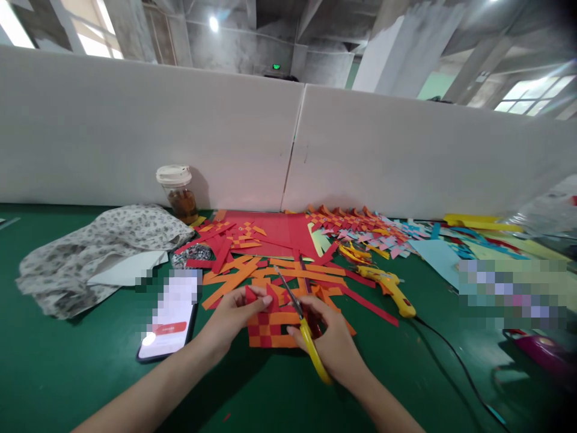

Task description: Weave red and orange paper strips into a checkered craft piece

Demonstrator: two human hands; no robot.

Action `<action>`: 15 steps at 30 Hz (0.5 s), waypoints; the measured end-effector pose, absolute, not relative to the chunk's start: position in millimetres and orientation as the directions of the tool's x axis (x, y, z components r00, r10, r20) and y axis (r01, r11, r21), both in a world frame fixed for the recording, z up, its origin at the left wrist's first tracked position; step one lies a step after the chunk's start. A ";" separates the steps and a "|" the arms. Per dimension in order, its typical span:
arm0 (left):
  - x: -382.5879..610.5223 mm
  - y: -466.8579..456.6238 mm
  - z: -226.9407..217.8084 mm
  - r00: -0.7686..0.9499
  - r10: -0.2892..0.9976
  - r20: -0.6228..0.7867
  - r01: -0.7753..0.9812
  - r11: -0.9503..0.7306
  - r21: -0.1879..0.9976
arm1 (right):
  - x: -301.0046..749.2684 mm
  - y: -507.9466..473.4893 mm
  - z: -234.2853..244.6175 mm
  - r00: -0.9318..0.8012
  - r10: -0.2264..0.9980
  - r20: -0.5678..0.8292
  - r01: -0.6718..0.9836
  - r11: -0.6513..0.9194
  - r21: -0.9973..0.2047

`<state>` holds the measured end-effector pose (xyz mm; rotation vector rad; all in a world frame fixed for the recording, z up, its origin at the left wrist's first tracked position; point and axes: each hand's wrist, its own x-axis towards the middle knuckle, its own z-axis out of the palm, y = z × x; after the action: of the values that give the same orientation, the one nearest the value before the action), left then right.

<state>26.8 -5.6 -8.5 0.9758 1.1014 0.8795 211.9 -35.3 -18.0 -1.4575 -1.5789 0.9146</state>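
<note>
My left hand (235, 314) pinches the upper left part of a red and orange woven paper piece (265, 334), where red strip ends stand up near the thumb. In my right hand (332, 332) is a pair of scissors (312, 350) with yellow handles, the blades pointing up and away to the left. The right fingers also reach the right side of the weave, partly hiding it. Just beyond both hands lie loose orange paper strips (238, 278) and red strips (372, 305).
Left are a phone (169, 313), a patterned cloth (112, 231) and a lidded drink cup (180, 195). A yellow glue gun (391, 287) with a trailing cord lies right. Red sheets (270, 231) and woven pieces (342, 219) sit before a white partition (225, 132).
</note>
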 end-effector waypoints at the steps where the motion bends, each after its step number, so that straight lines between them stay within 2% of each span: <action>1: 26.4 -5.8 -9.1 0.231 0.923 -0.308 -0.088 0.335 0.938 | 211.4 -35.7 -19.1 -0.031 0.997 0.066 0.412 0.073 -0.908; 5: 26.4 -6.6 -11.1 0.283 0.906 -0.315 -0.094 0.353 0.931 | 211.9 -33.5 -22.2 0.005 0.999 0.036 0.254 0.034 -0.966; 9: 25.4 -4.9 -11.0 0.320 0.889 -0.327 -0.102 0.375 0.921 | 216.1 -28.9 -18.4 0.077 0.994 0.074 0.085 0.067 -0.994; 12: 19.8 0.6 -11.1 0.270 0.912 -0.307 -0.038 0.329 0.944 | 223.6 -27.6 -8.2 0.188 0.968 0.165 0.055 0.158 -0.986; 15: 13.9 7.5 -13.6 0.299 0.928 -0.224 0.096 0.204 0.974 | 238.9 -25.8 4.3 0.372 0.876 0.307 0.123 0.282 -0.952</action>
<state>13.9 7.5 -13.6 1.2242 1.1166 0.7915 238.9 -25.8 4.3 -1.1908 -1.0886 0.6680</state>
